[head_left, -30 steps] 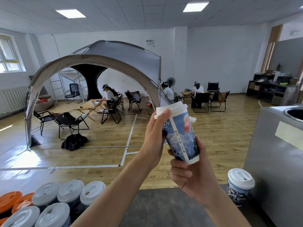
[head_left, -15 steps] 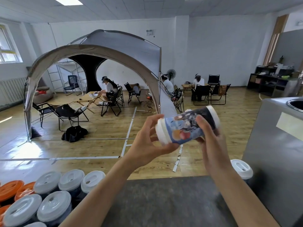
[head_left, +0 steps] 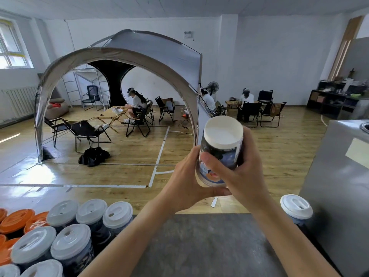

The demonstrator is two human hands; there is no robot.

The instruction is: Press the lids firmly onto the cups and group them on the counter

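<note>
Both of my hands hold a printed paper cup (head_left: 219, 156) up in front of me above the counter, upside down, with its white recessed base facing up and towards me. My right hand (head_left: 241, 176) grips the cup's body, its thumb across the print. My left hand (head_left: 185, 180) cups the lower, lidded end, thumb under the white rim. The lid itself is mostly hidden by my hands. Several lidded cups (head_left: 79, 228) stand grouped at the counter's lower left. One more lidded cup (head_left: 296, 207) stands alone at the right.
A dark grey counter (head_left: 199, 248) lies under my arms. Orange lids (head_left: 16, 220) are stacked at the far left. A tall steel cabinet (head_left: 339, 196) rises at the right. Beyond the counter are a wooden floor, a tent, folding chairs and seated people.
The cup has been turned from upright, through lying sideways, to upside down. My hands shifted their grip as it rotated. The camera tilted slightly downward.
</note>
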